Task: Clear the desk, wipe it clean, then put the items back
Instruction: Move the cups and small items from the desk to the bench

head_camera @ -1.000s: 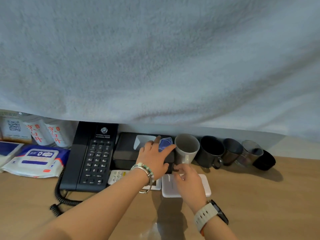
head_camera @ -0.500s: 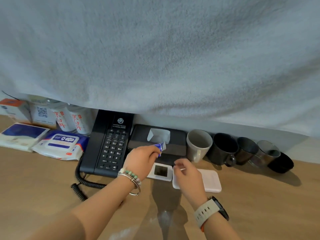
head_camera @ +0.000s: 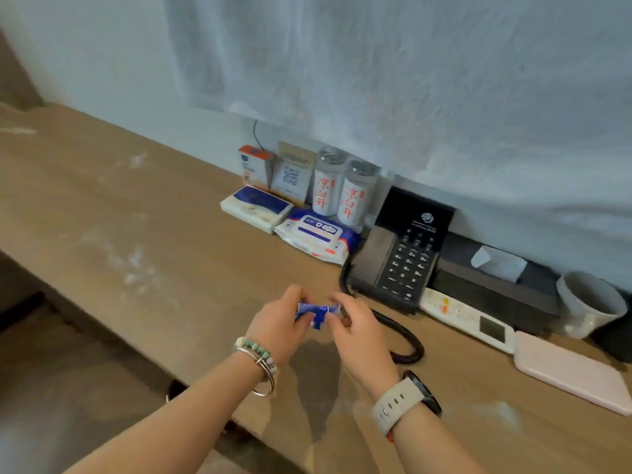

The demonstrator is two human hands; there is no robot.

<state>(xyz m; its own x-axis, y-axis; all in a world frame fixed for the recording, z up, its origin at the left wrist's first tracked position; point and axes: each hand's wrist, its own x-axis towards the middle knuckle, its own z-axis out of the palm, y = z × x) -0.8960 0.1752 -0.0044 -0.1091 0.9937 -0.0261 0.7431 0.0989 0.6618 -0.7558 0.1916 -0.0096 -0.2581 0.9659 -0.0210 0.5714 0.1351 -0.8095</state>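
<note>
blue sachet (head_camera: 316, 313) held just above desk (head_camera: 136, 234), between front edge and phone (head_camera: 400, 258). left hand (head_camera: 277, 323) pinches one end, right hand (head_camera: 359, 333) pinches the other. judged light, thin, crinkly film, maybe slippery; best gripped at ends. long axis runs hand to hand, ends pointing left and right.

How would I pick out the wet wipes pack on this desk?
On the desk, find the black phone. Directly left of it, in front of two white bottles with red characters, lies the wet wipes pack. Unlike the flat tissue pack further left, it is puffy, with a blue-framed white label on top.
</note>
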